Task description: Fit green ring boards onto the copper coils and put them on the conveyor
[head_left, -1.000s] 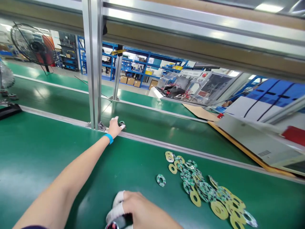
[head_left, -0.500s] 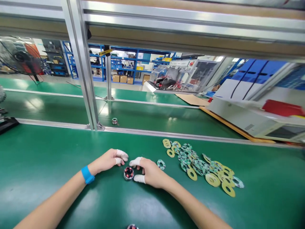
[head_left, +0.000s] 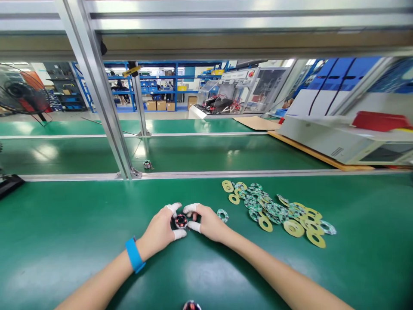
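A small round metal part with red windings [head_left: 181, 221] sits on the green belt between my two hands. My left hand [head_left: 161, 230], with a blue wristband and white finger cots, grips its left side. My right hand [head_left: 206, 222], also with finger cots, holds its right side. A single green ring board [head_left: 222, 215] lies just right of my right hand. Further right lies a heap of several green and yellow ring boards [head_left: 277, 211]. Another small round part [head_left: 147, 164] rests on the far belt beyond the rail.
An aluminium post [head_left: 106, 116] and rail [head_left: 226, 174] cross the bench ahead. A second round part [head_left: 191, 306] peeks in at the bottom edge. A white machine housing [head_left: 338, 142] stands at the right, a fan [head_left: 22, 92] at the far left.
My left hand drew back from the far belt, leaving a small part there, and closed with my right hand on the round part.
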`<state>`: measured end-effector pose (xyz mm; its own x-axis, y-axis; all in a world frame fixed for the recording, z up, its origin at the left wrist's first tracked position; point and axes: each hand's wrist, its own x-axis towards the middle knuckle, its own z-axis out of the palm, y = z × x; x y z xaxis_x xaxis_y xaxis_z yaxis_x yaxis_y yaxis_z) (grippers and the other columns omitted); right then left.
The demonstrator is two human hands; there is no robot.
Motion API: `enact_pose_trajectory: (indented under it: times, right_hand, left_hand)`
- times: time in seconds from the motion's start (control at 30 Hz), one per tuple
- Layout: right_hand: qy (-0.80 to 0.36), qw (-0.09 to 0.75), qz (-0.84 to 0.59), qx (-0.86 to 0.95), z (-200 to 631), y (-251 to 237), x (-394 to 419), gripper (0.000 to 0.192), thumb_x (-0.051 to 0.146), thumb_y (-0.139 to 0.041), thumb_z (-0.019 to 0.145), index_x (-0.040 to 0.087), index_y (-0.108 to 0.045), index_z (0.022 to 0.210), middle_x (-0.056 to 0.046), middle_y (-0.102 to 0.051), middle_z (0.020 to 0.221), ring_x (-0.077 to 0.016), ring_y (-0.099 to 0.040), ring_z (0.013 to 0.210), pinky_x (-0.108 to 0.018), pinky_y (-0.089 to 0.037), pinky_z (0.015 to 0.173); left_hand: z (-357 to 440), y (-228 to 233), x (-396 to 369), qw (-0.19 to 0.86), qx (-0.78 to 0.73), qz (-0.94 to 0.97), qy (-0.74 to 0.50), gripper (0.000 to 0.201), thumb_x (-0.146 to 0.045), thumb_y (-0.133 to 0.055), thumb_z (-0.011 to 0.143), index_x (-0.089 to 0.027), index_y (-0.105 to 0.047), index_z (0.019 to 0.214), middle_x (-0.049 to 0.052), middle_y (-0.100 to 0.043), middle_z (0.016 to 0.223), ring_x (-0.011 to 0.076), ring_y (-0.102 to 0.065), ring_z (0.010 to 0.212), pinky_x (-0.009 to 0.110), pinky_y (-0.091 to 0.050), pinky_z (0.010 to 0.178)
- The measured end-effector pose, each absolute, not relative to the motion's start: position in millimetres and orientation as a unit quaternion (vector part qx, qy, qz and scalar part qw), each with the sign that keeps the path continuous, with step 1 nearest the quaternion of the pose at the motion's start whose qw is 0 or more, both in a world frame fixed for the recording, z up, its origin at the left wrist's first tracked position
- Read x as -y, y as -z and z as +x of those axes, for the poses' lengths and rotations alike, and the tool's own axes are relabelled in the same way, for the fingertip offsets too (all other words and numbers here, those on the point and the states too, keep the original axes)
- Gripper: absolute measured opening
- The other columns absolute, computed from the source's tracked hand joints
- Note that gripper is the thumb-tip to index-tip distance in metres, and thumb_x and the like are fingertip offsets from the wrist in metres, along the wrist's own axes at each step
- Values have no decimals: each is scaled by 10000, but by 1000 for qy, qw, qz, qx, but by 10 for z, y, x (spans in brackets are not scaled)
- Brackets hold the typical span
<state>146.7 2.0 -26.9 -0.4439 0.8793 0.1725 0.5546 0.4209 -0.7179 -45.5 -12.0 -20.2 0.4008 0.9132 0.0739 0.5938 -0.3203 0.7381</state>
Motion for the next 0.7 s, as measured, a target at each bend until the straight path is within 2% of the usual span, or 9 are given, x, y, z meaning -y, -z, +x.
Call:
enact_pose_trajectory:
  times: [0.1,0.37,0.57,0.63,0.7]
  right_hand:
    - [-296,287,-443,796,1460,291,-27,226,90,-609,674,180,-659,875,-9,-620,747,-142,-527,637,-284,-443,661]
    - [-319,308,-435,783,1464,322,-43,228,92,-532,702,190,-686,839,-21,-633,740,-146,-526,631,-283,-432,638]
    - [-368,332,-451,742,1452,303,-64,133,186,-544,730,189,-674,757,-25,-659,748,-165,-565,690,-297,-458,677]
    - [-397,338,-464,716,1434,287,-59,147,251,-519,767,176,-639,731,-16,-638,694,-150,-570,636,-273,-472,614]
    - [-430,337,-480,687,1404,270,-44,179,309,-490,788,170,-598,757,12,-581,609,-116,-526,497,-227,-444,466]
  left_hand:
    - [-439,174,127,312,-487,780,-237,636,-239,-715,646,-155,-481,1231,80,-592,1006,223,-545,900,363,-447,810]
    - [-451,120,121,311,-486,783,-233,575,-219,-746,636,-173,-522,1165,73,-593,1010,216,-548,904,357,-440,826]
    - [-445,137,123,311,-481,786,-233,545,-214,-753,623,-181,-543,1125,62,-593,999,220,-546,903,352,-434,821]
    - [-458,131,114,316,-475,786,-239,501,-205,-742,618,-178,-562,1085,57,-592,988,218,-543,897,351,-431,820]
    - [-491,115,79,342,-467,778,-244,453,-180,-716,609,-176,-576,1039,37,-590,933,201,-545,843,333,-439,778]
